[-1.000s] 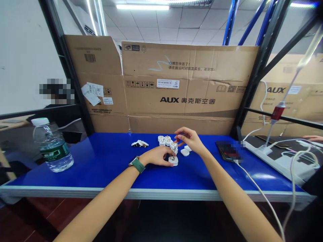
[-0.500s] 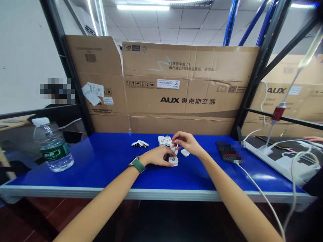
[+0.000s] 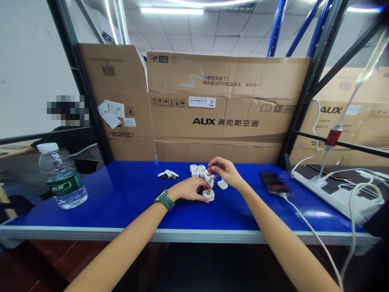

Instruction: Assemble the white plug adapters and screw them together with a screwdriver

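My left hand (image 3: 193,188) rests on the blue table, its thumb and fingers closed around a white plug part (image 3: 208,196) with its metal pieces facing up. Just above it, my right hand (image 3: 223,169) pinches a small screwdriver (image 3: 209,187), mostly hidden by the fingers, which stands upright over that part. Beyond my fingers is a cluster of several white plug parts (image 3: 198,169). A white plug cover (image 3: 222,185) lies flat below my right hand. Further left, more white pieces with metal pins (image 3: 168,174) sit in a small pile.
A water bottle (image 3: 63,176) stands at the left of the blue table (image 3: 127,202). On the right lie a black phone (image 3: 273,183) with a white cable (image 3: 313,231) and a power strip (image 3: 322,190). A cardboard sheet (image 3: 225,142) closes off the back. Another person is at far left.
The fingers of my right hand have shifted slightly, and the red handle seen between them before is now largely hidden. My left hand stays on the plug part.
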The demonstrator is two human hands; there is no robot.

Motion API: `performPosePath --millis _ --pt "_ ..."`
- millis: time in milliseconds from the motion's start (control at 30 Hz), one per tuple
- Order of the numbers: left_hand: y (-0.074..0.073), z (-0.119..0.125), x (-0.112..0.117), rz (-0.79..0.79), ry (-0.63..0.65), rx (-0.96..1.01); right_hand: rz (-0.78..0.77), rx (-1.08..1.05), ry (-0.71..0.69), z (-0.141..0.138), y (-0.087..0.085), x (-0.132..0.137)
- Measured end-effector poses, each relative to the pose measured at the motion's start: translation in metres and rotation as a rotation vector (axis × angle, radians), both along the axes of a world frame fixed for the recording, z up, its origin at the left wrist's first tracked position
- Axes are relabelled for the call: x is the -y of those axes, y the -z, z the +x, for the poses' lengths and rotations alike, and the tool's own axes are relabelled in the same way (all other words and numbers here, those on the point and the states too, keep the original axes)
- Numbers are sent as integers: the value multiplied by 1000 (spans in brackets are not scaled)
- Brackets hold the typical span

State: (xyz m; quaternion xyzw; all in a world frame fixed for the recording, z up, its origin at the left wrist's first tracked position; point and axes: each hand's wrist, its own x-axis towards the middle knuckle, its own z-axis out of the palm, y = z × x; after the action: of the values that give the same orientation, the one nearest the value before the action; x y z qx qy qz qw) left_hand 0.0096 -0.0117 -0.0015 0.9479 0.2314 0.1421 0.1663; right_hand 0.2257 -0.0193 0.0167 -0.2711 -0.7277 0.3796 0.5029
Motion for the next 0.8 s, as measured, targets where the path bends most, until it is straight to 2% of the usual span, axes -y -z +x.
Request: performPosePath --millis 100,233,367,500,800 --pt "1 0 1 -27 -39 7 86 -2 18 2 -1 0" --pt "0 -3 3 -23 -39 16 115 98 9 5 -3 4" --pt "0 -4 2 -13 3 -6 198 454 -41 7 -5 12" --pt "2 -3 -1 11 -6 10 335 770 -100 5 -2 14" --pt "5 -1 -4 33 -101 -16 404 1111 108 -1 -7 24"
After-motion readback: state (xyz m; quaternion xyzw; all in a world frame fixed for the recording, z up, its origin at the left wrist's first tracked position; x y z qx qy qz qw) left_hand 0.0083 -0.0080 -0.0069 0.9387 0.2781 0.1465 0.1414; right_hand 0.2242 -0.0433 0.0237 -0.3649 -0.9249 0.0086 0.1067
